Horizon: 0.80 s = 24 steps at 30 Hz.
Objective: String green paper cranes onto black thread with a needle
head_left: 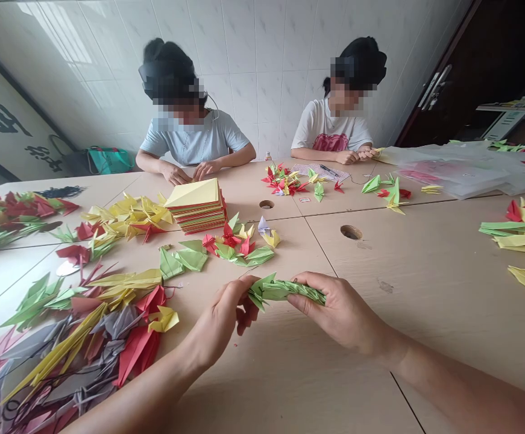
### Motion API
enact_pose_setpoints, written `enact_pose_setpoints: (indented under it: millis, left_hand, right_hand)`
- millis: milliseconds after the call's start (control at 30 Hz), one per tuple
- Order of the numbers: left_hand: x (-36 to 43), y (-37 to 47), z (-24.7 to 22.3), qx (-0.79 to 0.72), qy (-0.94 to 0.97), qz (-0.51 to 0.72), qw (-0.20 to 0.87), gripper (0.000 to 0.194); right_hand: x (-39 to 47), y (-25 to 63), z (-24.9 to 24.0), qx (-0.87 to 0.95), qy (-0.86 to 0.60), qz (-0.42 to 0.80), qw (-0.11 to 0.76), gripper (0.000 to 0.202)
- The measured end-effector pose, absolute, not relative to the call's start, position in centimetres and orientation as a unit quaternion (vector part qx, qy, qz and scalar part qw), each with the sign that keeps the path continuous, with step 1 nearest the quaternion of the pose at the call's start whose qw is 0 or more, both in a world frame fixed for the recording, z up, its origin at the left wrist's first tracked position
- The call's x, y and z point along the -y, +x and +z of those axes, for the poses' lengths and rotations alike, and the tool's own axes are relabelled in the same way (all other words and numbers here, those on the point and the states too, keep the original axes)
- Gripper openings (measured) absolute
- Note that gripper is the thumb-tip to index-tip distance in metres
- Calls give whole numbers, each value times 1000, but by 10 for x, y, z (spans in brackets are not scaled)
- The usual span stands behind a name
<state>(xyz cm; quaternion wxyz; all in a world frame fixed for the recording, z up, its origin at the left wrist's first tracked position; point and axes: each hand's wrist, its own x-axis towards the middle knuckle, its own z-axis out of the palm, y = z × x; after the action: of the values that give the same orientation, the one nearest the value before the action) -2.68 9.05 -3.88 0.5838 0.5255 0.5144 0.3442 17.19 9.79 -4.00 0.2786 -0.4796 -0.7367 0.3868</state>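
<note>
Over the table, a stack of green folded paper cranes (276, 292) spans between my two hands, nested tightly in a row. My left hand (220, 320) pinches its left end between thumb and fingers, where pointed tips stick out. The right end lies in the grip of my right hand (343, 308), thumb in front and fingers behind. Just beyond my hands lies a small cluster of red, green and yellow cranes (239, 242). Two flat green folded papers (183, 260) are left of that cluster. A large pile of grey, red, yellow and pink cranes (108, 337) lies beside my left forearm.
A tall stack of square coloured paper (199, 208) stands across the table (425, 301). Two people (194, 138) sit opposite, one handling a yellow paper. Yellow cranes (129, 214) lie at left, plastic sheets (465, 169) at far right. The tabletop has round holes (351, 232).
</note>
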Motion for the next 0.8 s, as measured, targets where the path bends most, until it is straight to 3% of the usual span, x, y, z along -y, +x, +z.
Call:
enact_pose_setpoints:
  millis: [200,400,567,800]
  left_hand:
    - [-94,-34,-39,-451,567,311,615,22]
    - [-93,-29,-35,-482,552,329,596,11]
    - [-95,-24,-37,-488,591,344,542,30]
    - [-98,-26,-38,-502,624,380,463,31]
  right_hand:
    - [-101,174,-40,726,-481,405,279,18]
    - [-101,174,-41,720,-490,408,273,18]
    - [-102,174,-42,726,-487,403,270,22]
    - [-100,175,-42,727,-447,460,246,19]
